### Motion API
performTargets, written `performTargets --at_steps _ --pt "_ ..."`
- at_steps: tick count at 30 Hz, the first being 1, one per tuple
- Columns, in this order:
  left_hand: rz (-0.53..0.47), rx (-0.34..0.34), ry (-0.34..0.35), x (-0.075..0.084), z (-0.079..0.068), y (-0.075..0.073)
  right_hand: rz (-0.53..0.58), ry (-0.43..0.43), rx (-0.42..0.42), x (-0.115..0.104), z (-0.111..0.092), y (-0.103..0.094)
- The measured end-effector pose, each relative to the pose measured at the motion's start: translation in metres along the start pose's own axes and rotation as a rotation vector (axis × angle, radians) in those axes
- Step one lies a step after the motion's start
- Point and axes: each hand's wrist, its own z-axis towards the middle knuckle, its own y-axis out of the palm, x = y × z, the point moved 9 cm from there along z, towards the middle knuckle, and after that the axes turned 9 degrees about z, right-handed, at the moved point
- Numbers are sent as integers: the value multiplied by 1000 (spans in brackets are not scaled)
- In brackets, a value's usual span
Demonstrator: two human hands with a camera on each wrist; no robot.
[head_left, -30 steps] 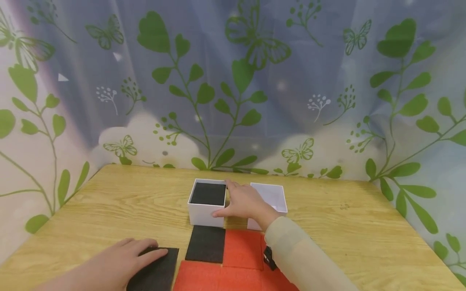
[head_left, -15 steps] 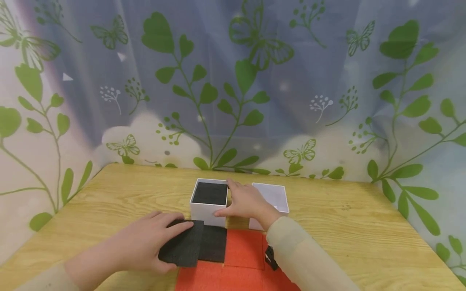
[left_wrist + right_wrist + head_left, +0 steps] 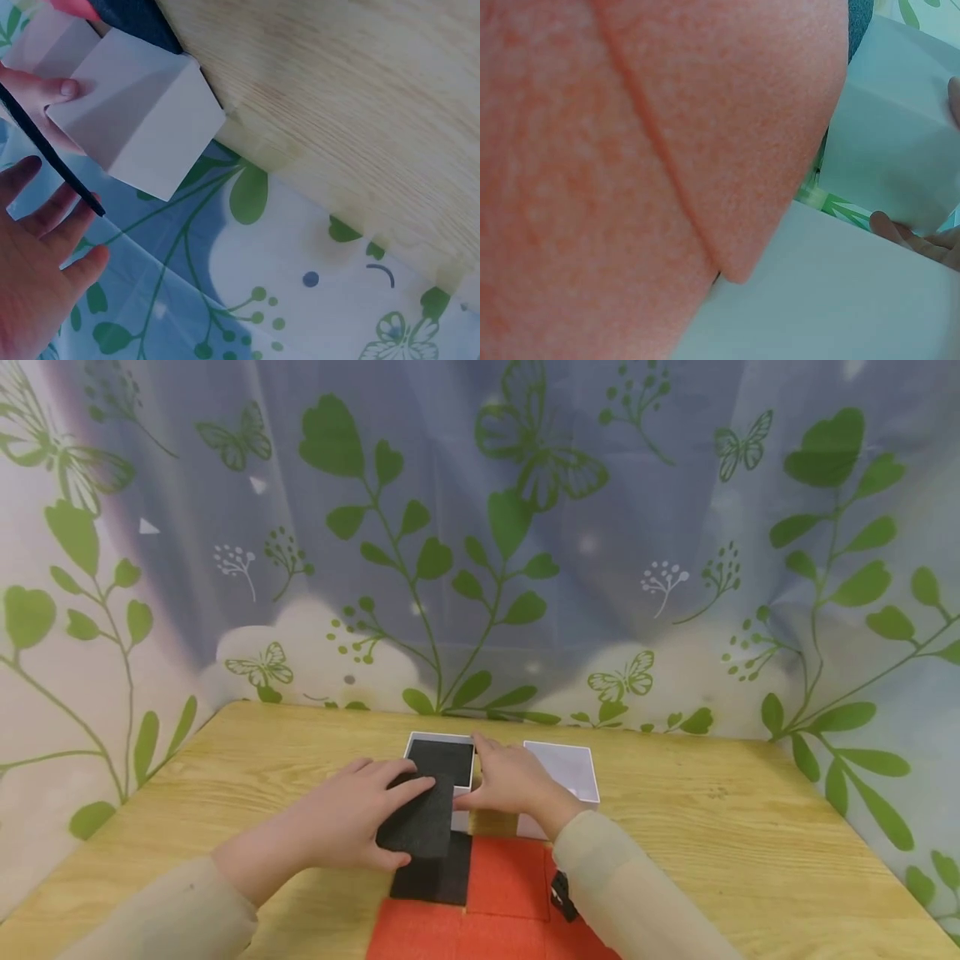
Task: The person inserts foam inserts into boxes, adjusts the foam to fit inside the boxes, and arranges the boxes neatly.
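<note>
My left hand [image 3: 352, 818] pinches a black felt-like square [image 3: 422, 818] by its left side. The square hangs above the table, its upper edge overlapping the front of a white open box [image 3: 461, 820]. Edge-on, the held square [image 3: 52, 157] is a thin dark strip in the left wrist view. Inside the box lie black squares [image 3: 446, 760], how many I cannot tell. My right hand [image 3: 517, 785] grips the box's right wall, thumb at the front. Another black square [image 3: 427, 885] lies flat in front of the box, partly covered by the held one.
Right of the box stands a second white open box or lid [image 3: 562, 768]. Several red felt-like squares [image 3: 507, 878] lie side by side nearer me. A small black object [image 3: 562, 896] shows beside my right sleeve. A patterned curtain [image 3: 480, 568] hangs behind the wooden table [image 3: 675, 843].
My left hand has lifted the black square off the table at the left and carried it right and away from me to the box. My right hand stays on the box.
</note>
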Motion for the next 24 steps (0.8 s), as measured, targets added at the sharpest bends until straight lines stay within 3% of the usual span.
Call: performTargets --at_steps 8,15,20,24 --pt "-3 -23 -26 -8 19 8 17 7 -5 -1 -2 -1" --pt "21 -44 0 -5 21 14 12 -1 3 -3 -2 -1" --pt "22 15 -12 -4 21 13 -2 5 -4 -3 -2 -3" --pt "24 99 -24 1 19 8 6 3 4 -3 -3 -3"
